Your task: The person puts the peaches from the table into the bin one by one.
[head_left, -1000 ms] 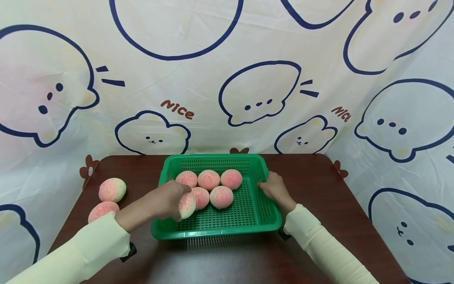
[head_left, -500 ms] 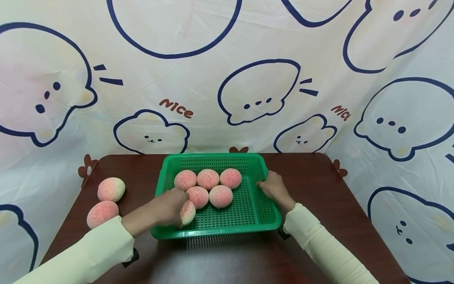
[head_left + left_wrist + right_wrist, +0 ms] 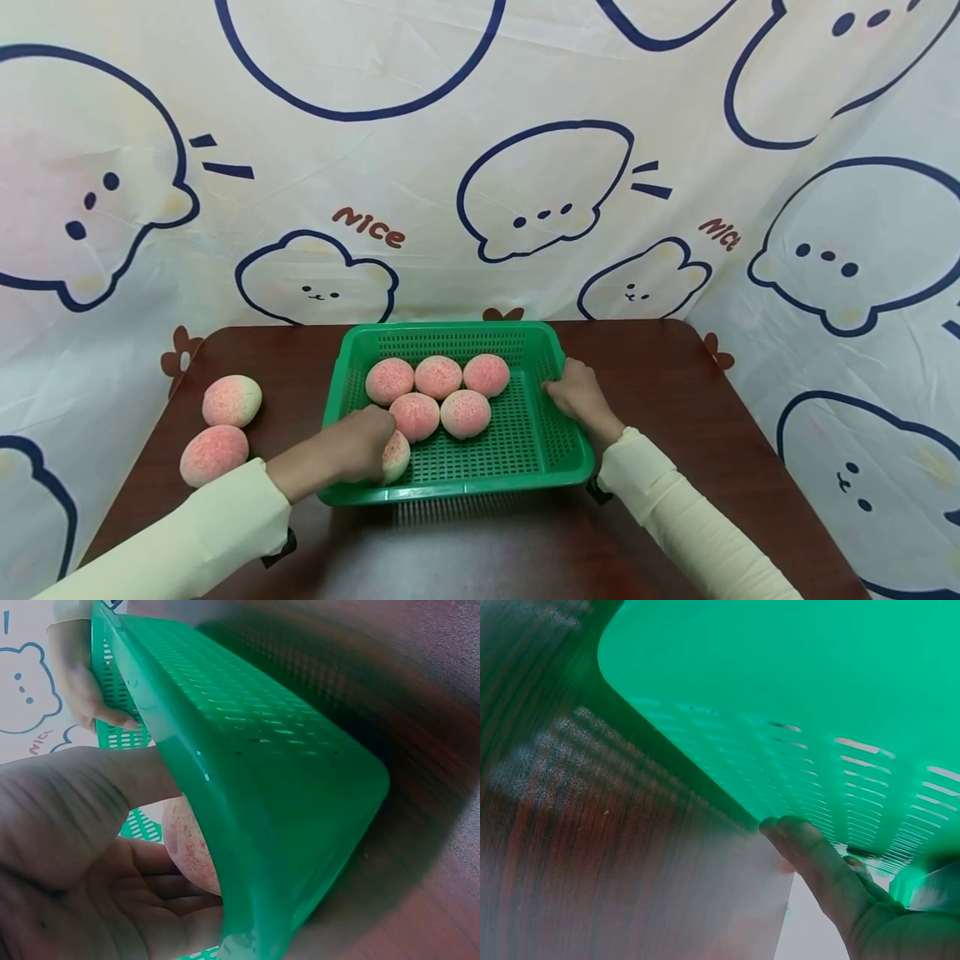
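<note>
A green plastic basket (image 3: 491, 488) with perforated sides stands on the table. Inside its front left corner my left hand (image 3: 363, 446) holds a pink and cream peach (image 3: 397, 458), partly hidden by the fingers. The left wrist view shows this peach (image 3: 187, 844) between thumb and fingers, behind the basket's rim. Several other peaches (image 3: 415, 417) lie in two rows toward the basket's back left. At the right side, my right hand (image 3: 583, 398) grips the basket's rim, thumb inside; the right wrist view shows its fingers (image 3: 817, 874) along the outer wall.
Two more peaches, one behind (image 3: 232, 401) and one nearer (image 3: 214, 456), lie on the dark brown table (image 3: 667, 400) left of the basket. A white cloth (image 3: 420, 167) with cartoon drawings hangs behind the table and along both sides.
My left hand has moved the peach slightly toward the basket's front left corner, lowering it beside the others. The right hand keeps its grip on the basket.
</note>
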The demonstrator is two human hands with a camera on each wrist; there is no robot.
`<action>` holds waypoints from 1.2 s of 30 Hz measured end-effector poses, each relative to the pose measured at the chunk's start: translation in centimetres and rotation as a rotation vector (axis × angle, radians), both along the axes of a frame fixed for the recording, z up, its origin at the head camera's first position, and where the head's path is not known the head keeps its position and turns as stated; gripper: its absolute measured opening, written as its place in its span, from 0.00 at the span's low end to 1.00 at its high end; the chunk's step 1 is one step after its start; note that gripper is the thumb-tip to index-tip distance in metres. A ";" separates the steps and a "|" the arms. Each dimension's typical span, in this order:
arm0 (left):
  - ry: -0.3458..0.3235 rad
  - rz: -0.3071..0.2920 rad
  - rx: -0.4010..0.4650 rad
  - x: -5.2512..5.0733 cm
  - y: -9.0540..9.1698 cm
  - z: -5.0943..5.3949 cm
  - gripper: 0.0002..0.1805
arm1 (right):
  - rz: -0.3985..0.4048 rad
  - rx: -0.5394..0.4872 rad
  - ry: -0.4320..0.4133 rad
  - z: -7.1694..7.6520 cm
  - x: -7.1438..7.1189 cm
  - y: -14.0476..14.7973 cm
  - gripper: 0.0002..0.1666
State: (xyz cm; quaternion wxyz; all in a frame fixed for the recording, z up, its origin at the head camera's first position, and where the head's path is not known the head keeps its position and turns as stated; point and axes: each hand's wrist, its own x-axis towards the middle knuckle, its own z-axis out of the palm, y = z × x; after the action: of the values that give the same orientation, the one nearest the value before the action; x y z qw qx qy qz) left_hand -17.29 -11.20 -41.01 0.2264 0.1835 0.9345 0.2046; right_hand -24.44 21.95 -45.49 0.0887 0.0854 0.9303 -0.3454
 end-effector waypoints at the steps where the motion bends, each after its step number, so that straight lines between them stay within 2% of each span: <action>1: -0.004 -0.003 0.006 0.0 0.0 0.0 0.20 | 0.001 0.000 0.001 0.0 0.0 0.0 0.25; 5: -0.027 -0.026 0.017 -0.1 -0.2 0.2 0.22 | 0.003 -0.002 0.000 0.2 0.1 -0.1 0.24; 16: -0.118 -0.111 -0.029 -1.0 -0.8 0.8 0.15 | -0.002 0.011 -0.006 0.0 0.1 -0.1 0.26; 21: -0.112 -0.105 -0.030 -1.2 -0.9 1.1 0.16 | -0.003 0.011 -0.005 0.0 0.1 -0.1 0.27; 25: -0.067 -0.084 -0.027 -0.9 -0.5 0.8 0.18 | -0.002 0.001 0.000 0.1 0.0 0.0 0.26; 29: -0.049 -0.065 -0.022 -0.8 -0.1 0.5 0.21 | -0.004 -0.007 0.004 0.1 0.0 0.0 0.24; 36: -0.090 -0.054 -0.002 -0.7 0.2 -0.2 0.23 | -0.004 0.003 -0.002 0.0 0.1 0.0 0.26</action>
State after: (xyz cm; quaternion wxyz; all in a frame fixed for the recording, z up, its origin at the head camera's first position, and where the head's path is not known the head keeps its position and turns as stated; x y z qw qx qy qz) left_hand -18.01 -11.02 -41.22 0.2741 0.1992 0.9181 0.2057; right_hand -24.39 21.96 -45.49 0.0887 0.0877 0.9307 -0.3440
